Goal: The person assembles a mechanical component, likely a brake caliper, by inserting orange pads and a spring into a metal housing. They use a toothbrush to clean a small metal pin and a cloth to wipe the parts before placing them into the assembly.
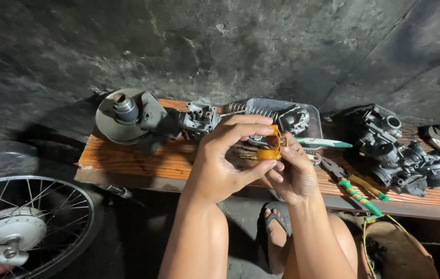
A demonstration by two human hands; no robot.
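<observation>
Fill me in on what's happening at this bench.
A person holds a small orange plastic part up in both hands, the left hand pinching it from above and below, the right hand steadying it from the side. Below lies a low wooden bench with a round grey metal assembly, a clear tray of parts, pliers with green and yellow handles and dark carburetor-like bodies. A spoked wheel stands at the left.

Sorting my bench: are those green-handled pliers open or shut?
Open: the pliers lie flat on the wooden bench with both handles spread apart.
</observation>
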